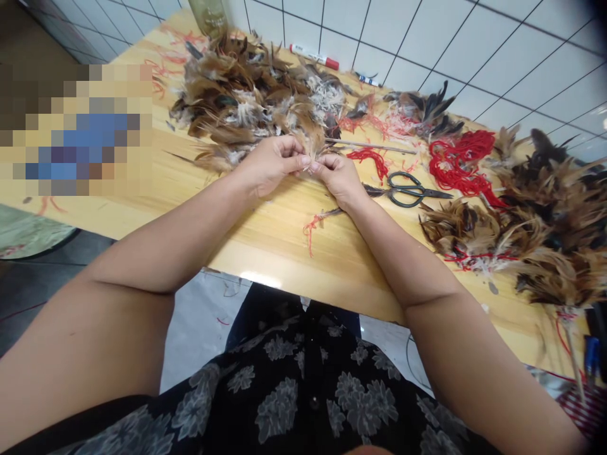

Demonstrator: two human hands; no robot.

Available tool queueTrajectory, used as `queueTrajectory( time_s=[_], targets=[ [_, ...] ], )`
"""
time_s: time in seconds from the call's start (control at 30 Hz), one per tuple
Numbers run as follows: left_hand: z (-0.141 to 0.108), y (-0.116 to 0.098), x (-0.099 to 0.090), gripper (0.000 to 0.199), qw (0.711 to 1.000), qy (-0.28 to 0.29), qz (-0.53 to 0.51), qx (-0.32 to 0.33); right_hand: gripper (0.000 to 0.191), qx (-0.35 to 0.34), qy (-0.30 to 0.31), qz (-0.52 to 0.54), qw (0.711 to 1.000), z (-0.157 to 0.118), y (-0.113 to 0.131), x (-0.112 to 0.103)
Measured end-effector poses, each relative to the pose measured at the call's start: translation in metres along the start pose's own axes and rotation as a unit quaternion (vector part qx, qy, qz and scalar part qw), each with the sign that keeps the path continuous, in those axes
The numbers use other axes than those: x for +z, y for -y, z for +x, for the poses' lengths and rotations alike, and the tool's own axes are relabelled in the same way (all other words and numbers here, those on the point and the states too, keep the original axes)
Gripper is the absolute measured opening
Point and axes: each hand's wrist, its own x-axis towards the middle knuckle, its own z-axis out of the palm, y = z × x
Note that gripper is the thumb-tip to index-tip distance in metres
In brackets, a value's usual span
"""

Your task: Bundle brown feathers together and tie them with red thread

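Observation:
My left hand (279,162) and my right hand (337,177) meet above the wooden table (279,246), fingertips pinched together. Between them they grip the base of a small tuft of brown feathers (310,136). Just behind lies a big heap of brown and white feathers (246,88). Under my right wrist a dark feather with a red thread (312,225) tied at its end pokes out. A thin stick (374,146) lies beyond that hand. Black-handled scissors (408,189) rest to the right, blades pointing right.
Red string (465,158) is bundled beyond the scissors. More feather bunches (559,196) crowd the right side, one on a stick. A red-capped marker (315,57) and a jar (208,16) stand along the tiled wall. Part of the left side is blurred out.

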Motion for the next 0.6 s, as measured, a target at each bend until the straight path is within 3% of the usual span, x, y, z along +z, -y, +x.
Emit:
queueTrajectory(
  time_s=[0.3, 0.43, 0.6],
  targets=[
    [-0.001, -0.004, -0.003, 0.063, 0.998, 0.024, -0.03, -0.046, 0.072, 0.024, 0.018, 0.046, 0.999, -0.004, 0.007, 0.0],
    [-0.001, 0.001, -0.01, 0.063, 0.997, 0.056, -0.042, -0.038, 0.074, 0.011, 0.036, 0.055, 0.998, -0.002, 0.0, -0.003],
    [-0.001, 0.005, -0.013, 0.056, 0.995, 0.051, -0.068, -0.049, 0.077, -0.007, 0.056, 0.064, 0.996, 0.0, -0.002, -0.005]
  ],
)
